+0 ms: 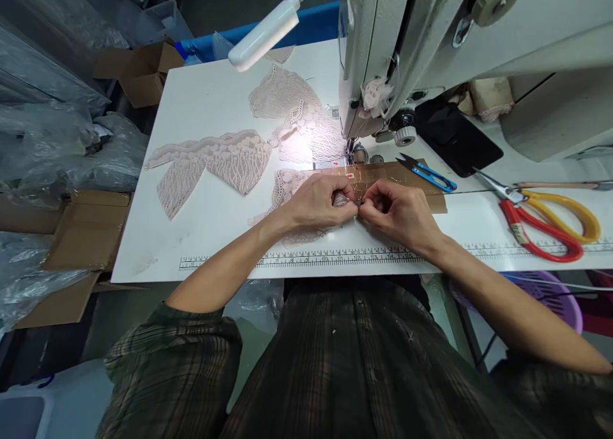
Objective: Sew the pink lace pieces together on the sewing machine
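Note:
My left hand (322,201) is closed on a pale pink lace piece (282,186), which spreads out on the table under and beside the wrist. A bunched bit of the lace shows between its fingers. My right hand (401,210) is pinched closed, its fingertips almost touching those of my left hand. What lies in that pinch is too small to tell. Both hands are just in front of the sewing machine's needle area (352,150), over a brown strip (433,202) on the table. More lace pieces (234,161) lie to the left and behind.
Blue thread snips (431,176), red-and-yellow-handled scissors (541,218) and a black phone (457,135) lie on the right. A white lamp (264,33) overhangs the table. A printed ruler (306,259) runs along the front edge. Cardboard boxes (93,225) stand at the left.

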`<state>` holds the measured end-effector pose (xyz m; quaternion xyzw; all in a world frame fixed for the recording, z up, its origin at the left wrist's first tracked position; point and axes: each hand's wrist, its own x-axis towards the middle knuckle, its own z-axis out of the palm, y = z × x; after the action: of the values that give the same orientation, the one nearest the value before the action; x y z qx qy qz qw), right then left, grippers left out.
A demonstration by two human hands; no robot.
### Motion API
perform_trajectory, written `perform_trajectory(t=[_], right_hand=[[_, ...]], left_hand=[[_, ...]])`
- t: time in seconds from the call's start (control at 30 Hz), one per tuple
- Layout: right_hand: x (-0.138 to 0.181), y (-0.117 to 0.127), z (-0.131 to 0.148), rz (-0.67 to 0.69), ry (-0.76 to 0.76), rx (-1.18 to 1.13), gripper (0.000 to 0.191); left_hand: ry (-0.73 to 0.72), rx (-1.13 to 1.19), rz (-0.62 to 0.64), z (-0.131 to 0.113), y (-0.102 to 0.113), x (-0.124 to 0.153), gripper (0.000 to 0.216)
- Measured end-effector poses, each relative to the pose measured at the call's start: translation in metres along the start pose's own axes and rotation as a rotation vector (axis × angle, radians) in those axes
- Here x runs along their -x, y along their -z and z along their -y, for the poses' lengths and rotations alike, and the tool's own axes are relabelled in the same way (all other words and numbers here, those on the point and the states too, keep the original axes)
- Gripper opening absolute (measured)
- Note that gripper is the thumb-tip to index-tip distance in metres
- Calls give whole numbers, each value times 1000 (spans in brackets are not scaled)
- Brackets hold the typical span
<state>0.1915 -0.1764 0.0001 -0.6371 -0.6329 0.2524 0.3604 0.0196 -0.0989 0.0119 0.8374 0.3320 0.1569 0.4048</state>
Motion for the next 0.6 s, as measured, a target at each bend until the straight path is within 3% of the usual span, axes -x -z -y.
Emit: perform_trajectory(t=[0.13, 0.3, 0.6], right_hand=[[0, 4, -7, 31, -13, -82, 7], [-1, 10, -20, 159, -97, -261, 9], [-1, 6, -17, 129, -36, -259, 17]], left_hand=[[-35, -39, 43, 0, 4, 0, 8], [3, 101, 90, 6, 6, -1, 14], [80, 195, 78, 7, 3, 0, 9]])
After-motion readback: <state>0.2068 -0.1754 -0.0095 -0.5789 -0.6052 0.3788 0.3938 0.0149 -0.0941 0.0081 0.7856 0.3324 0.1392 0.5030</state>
